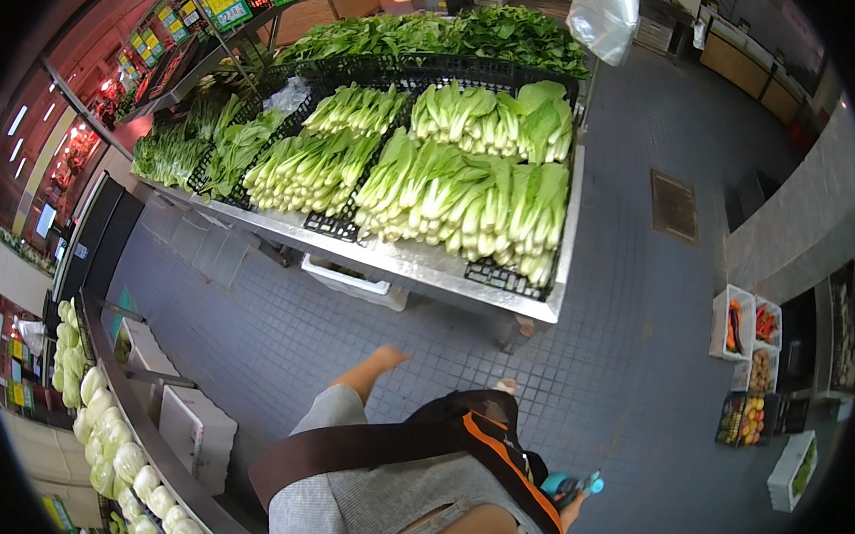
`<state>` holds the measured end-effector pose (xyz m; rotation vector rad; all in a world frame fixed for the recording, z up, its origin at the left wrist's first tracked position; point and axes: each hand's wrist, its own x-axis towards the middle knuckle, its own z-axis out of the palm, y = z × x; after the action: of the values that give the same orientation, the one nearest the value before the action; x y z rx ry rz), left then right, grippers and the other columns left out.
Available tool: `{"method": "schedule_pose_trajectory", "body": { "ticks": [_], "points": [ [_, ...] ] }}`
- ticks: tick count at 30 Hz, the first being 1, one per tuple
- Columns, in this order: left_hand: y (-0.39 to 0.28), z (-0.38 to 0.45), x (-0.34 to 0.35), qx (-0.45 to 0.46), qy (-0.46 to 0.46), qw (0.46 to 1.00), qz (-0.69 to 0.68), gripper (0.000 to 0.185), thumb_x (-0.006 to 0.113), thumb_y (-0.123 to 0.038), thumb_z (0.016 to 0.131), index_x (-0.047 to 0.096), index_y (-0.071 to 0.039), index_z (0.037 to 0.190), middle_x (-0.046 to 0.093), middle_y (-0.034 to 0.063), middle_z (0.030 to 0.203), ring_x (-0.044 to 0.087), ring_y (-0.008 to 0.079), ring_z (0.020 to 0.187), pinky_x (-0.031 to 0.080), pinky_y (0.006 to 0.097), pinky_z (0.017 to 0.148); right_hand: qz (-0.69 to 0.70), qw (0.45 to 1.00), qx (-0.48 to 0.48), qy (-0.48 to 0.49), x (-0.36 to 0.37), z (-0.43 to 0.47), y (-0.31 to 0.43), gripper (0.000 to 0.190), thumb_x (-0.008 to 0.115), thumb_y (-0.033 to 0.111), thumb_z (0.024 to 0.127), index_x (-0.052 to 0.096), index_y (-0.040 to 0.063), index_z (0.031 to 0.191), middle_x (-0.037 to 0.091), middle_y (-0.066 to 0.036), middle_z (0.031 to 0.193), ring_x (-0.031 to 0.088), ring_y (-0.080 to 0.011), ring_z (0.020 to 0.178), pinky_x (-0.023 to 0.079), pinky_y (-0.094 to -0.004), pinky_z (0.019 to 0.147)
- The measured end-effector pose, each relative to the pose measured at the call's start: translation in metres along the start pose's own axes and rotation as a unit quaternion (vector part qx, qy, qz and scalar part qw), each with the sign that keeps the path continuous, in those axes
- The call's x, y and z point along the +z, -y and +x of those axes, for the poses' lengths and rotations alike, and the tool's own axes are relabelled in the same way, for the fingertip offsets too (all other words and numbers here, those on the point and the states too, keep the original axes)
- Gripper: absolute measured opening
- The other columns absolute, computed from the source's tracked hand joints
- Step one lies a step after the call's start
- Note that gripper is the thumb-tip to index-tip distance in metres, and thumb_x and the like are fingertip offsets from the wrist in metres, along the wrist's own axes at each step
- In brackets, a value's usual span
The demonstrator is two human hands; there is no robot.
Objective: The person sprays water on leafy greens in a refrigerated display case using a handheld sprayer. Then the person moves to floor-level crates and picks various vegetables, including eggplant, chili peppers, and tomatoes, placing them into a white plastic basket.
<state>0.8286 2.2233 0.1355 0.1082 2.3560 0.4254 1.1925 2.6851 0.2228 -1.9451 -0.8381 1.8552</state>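
My left hand hangs blurred over the tiled floor, in front of a metal vegetable stand. Nothing shows in it, though the set of its fingers is unclear. At my right side, my right hand is closed around a teal bottle with a light blue cap. Part of that hand is hidden behind the orange-edged dark bag that I wear on a broad strap. Before me, black plastic crates on the stand hold rows of pale-stemmed leafy greens and darker leaf vegetables.
Cabbages line a stand at the left, with white foam boxes beneath it. A white box sits under the metal stand. Right, crates of peppers and fruit stand on the floor. A plastic bag roll hangs beyond.
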Motion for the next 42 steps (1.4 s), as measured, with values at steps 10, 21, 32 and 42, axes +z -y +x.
{"method": "schedule_pose_trajectory", "body": {
  "ticks": [10, 21, 32, 42],
  "points": [
    [-0.053, 0.001, 0.070, -0.265, 0.094, 0.954, -0.103, 0.051, 0.047, -0.055, 0.084, 0.066, -0.010, 0.098, 0.063, 0.0121, 0.084, 0.059, 0.0293, 0.073, 0.048, 0.0440, 0.070, 0.095, 0.986, 0.050, -0.130, -0.120, 0.179, -0.004, 0.041, 0.049, 0.046, 0.088, 0.050, 0.006, 0.095, 0.048, -0.005, 0.063, 0.046, -0.0174, 0.051, 0.042, -0.0312, 0.049],
    [-0.291, 0.078, 0.070, 0.298, 0.168, 0.922, 0.182, 0.035, 0.047, -0.037, 0.085, 0.064, -0.009, 0.099, 0.064, 0.0124, 0.094, 0.060, 0.0321, 0.088, 0.047, 0.0432, 0.077, -0.031, 0.993, 0.111, -0.022, -0.038, 0.277, 0.122, 0.044, 0.050, 0.050, 0.086, 0.051, 0.007, 0.097, 0.049, -0.005, 0.063, 0.047, -0.0173, 0.056, 0.041, -0.0312, 0.054],
    [-0.524, 0.137, -0.303, 0.098, -0.365, 0.907, -0.185, 0.024, 0.064, -0.023, 0.077, 0.065, -0.006, 0.094, 0.065, 0.0147, 0.088, 0.063, 0.0304, 0.080, 0.050, 0.0383, 0.071, -0.288, 0.947, 0.000, 0.139, 0.197, 0.291, 0.363, 0.045, 0.053, 0.047, 0.084, 0.055, 0.002, 0.084, 0.053, -0.007, 0.061, 0.051, -0.0187, 0.053, 0.042, -0.0328, 0.053],
    [-0.460, 0.297, -0.350, -0.053, -0.323, 0.945, -0.015, 0.056, 0.070, -0.024, 0.066, 0.043, 0.001, 0.109, 0.054, 0.0232, 0.101, 0.058, 0.0372, 0.091, 0.048, 0.0412, 0.079, -0.237, 0.947, -0.104, 0.189, 0.410, 0.309, 0.465, 0.038, 0.057, 0.040, 0.084, 0.055, 0.003, 0.089, 0.056, -0.005, 0.073, 0.055, -0.0157, 0.061, 0.044, -0.0307, 0.060]
  ]
}}
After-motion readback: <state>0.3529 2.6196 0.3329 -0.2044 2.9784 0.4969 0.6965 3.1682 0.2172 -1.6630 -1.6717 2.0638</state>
